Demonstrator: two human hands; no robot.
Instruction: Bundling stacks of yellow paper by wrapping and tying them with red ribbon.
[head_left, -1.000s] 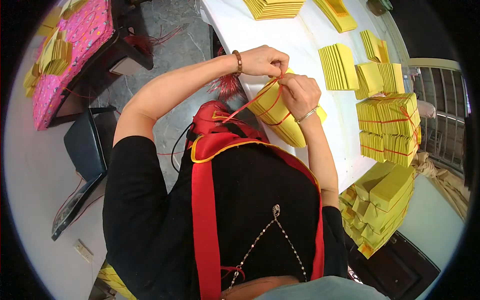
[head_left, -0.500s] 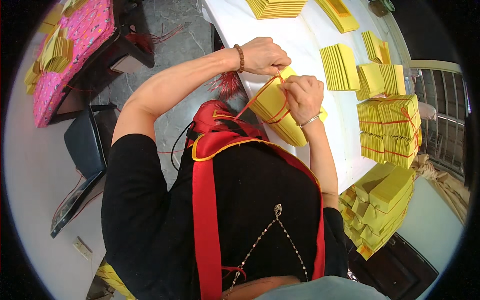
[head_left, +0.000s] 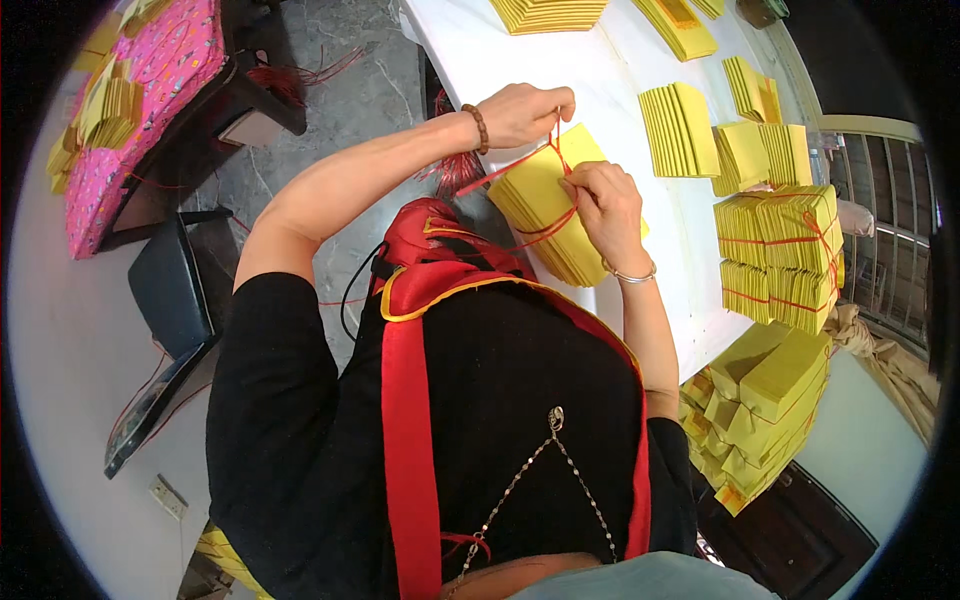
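Reading left to right: yellow packs (head_left: pixel 112 110) sit on the pink-covered table (head_left: pixel 175 60), well apart from the hands. Red strands (head_left: pixel 457 172) hang at the left edge of the white table (head_left: pixel 705 225), just beside the left hand; probably parked there so single lengths come off easily.

Left hand (head_left: pixel 522 115): thumb and forefinger pinched together, other fingers curled, hold of the red cord (head_left: pixel 547 233). Raised just above the bundle's far end, cord running straight down from the fingertips. Reads as a lift to hold that length taut. Another length slants off toward the person's lap.

Yellow bundle (head_left: pixel 535 190) lies on the white table at its near-left edge, between the hands and close to the red apron (head_left: pixel 470 240). Edge spot likely gives both arms easy reach and room under the overhang for cord.

Right hand (head_left: pixel 610 205): fingers bent in, thumb and fingertip closed on the cord at the bundle's upper face. Looks like it pins the cord and steadies the paper at once. Exact grip partly hidden by the knuckles.

Further right: loose stacks (head_left: pixel 678 130), then corded blocks (head_left: pixel 780 235), apparently kept separate.

Bundle's look: bright yellow, thick, many folded layers; edges fanned in ridges on the left, smooth flat face to the right, cord around the middle, tilted on the table.
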